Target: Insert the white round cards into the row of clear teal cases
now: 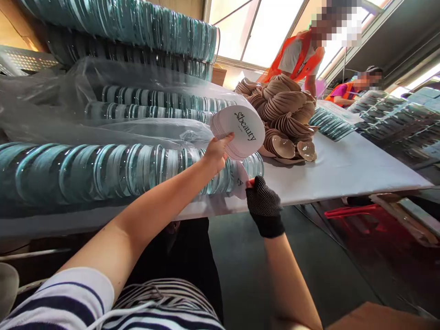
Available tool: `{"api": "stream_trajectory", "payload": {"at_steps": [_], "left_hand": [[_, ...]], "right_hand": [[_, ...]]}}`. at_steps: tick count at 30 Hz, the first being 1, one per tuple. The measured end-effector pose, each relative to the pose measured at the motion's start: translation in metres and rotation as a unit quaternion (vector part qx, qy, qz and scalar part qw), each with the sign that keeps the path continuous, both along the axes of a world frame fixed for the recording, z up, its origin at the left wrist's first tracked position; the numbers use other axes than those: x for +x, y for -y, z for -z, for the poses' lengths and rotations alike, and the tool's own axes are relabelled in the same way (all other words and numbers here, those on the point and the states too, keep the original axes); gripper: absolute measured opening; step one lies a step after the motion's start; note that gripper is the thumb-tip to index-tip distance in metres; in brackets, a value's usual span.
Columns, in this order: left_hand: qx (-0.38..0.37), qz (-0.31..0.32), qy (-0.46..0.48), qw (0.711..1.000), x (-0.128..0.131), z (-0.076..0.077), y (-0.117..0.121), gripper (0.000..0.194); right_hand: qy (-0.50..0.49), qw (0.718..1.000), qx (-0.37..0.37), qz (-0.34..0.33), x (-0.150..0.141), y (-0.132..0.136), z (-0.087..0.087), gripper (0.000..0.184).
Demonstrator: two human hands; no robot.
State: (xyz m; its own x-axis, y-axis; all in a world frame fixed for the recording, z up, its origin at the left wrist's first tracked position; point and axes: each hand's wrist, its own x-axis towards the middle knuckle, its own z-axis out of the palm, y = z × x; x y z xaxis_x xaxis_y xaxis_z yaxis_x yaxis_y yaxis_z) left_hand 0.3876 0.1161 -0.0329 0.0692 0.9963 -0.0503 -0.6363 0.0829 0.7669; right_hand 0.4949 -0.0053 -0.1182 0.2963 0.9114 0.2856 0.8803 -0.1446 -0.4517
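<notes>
White tabletop (pixel 350 167) beneath, left hand (pixel 218 153) clamps card stack (pixel 242 130); right hand (pixel 264 201) pinches half-hidden card (pixel 239 182).

1. Bright windows (pixel 271 30) behind worktop's (pixel 371 169) far edge, strong backlight.
2. Beige wall (pixel 187 7), left of windows.
3. Dark sloped ceiling (pixel 388 50), upper right.
4. Worktop: long, pale covering.
5. Floor (pixel 233 256): dark grey-green.
6. Red plastic item (pixel 360 217) below worktop's right end.

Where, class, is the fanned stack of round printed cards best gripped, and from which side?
Probably by the near edge of the stack of cards, coming from the wearer's side, as the left hand does: thumb over the printed face, fingers behind. The cards are thin, flat and fanned, so pinching across their overlap should keep them together.
</notes>
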Motion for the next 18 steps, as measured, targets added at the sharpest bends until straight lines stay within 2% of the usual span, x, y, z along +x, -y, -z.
{"api": "stream_trajectory", "payload": {"at_steps": [6,7,8,9,10,12,13,14,15,16,17,18], "left_hand": [[-0.007,-0.006,-0.005,1.0,-0.002,-0.003,0.001,0.021],[-0.007,-0.005,-0.006,1.0,-0.002,-0.002,0.001,0.022],[-0.005,-0.004,-0.008,1.0,-0.002,-0.002,0.001,0.023],[-0.001,-0.004,-0.011,1.0,-0.001,0.0,0.001,0.024],[0.006,-0.005,-0.013,1.0,-0.001,0.002,0.0,0.026],[0.024,-0.009,-0.016,1.0,0.001,0.006,-0.002,0.028],[0.034,-0.011,-0.019,0.999,0.002,0.008,-0.003,0.029],[0.044,-0.011,-0.023,0.999,0.003,0.009,-0.004,0.027],[0.051,-0.011,-0.026,0.998,0.004,0.009,-0.005,0.025],[0.056,-0.012,-0.029,0.998,0.004,0.008,-0.004,0.023],[0.058,-0.012,-0.029,0.998,0.004,0.006,-0.002,0.02],[0.058,-0.009,-0.028,0.998,0.004,0.004,0.002,0.019]], "right_hand": [[0.05,0.998,-0.02,-0.036,-0.016,-0.034,0.002,0.034],[0.02,0.998,-0.029,-0.055,-0.013,-0.035,0.003,0.032],[-0.05,0.993,-0.051,-0.09,-0.009,-0.035,0.005,0.03],[-0.157,0.975,-0.079,-0.136,-0.004,-0.034,0.008,0.031],[-0.285,0.934,-0.108,-0.188,0.002,-0.033,0.012,0.036],[-0.509,0.806,-0.143,-0.266,0.01,-0.029,0.022,0.055],[-0.565,0.763,-0.14,-0.281,0.013,-0.028,0.025,0.062],[-0.577,0.76,-0.118,-0.273,0.016,-0.028,0.027,0.064],[-0.554,0.791,-0.076,-0.247,0.018,-0.029,0.026,0.062],[-0.51,0.836,-0.014,-0.202,0.02,-0.031,0.022,0.058],[-0.453,0.876,0.066,-0.149,0.022,-0.034,0.016,0.055],[-0.397,0.9,0.148,-0.099,0.026,-0.039,0.008,0.055]]}}
